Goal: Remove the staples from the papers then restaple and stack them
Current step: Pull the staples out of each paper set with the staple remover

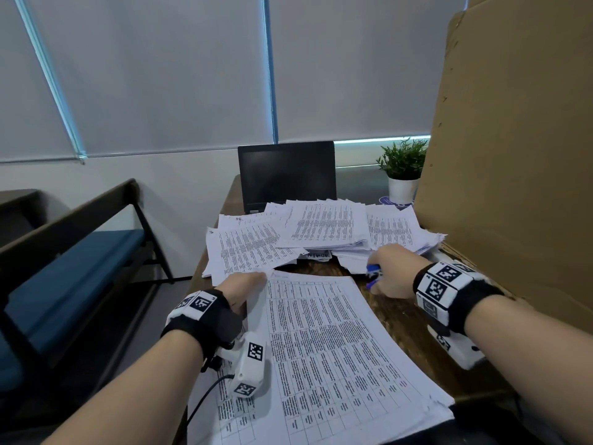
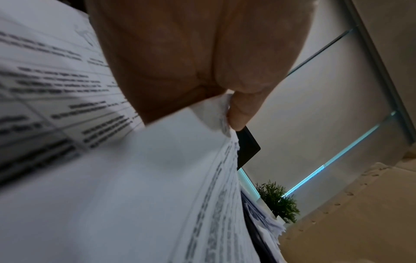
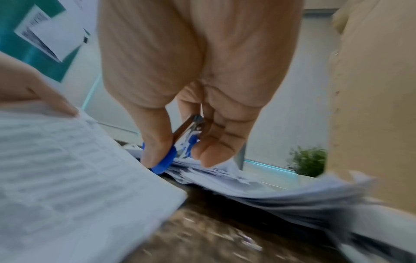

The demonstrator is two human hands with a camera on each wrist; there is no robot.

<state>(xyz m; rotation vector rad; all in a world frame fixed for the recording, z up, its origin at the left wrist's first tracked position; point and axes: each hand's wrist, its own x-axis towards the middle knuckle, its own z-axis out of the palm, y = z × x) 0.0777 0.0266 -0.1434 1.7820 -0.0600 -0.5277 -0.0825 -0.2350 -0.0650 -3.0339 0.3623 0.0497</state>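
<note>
A: Head cam looks forward-down over bench (image 1: 401, 319), both wrists in frame.
B: Wrist cams sit tight behind the palms, facing 12 o'clock. All three share the plant (image 1: 403, 160).

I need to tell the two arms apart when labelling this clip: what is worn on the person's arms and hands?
Both forearms are bare, without sleeves. The left hand and right hand wear no gloves. Each wrist has a black strap carrying white blocks printed with black square markers. A thin black cable hangs from the left wrist's unit.
</note>
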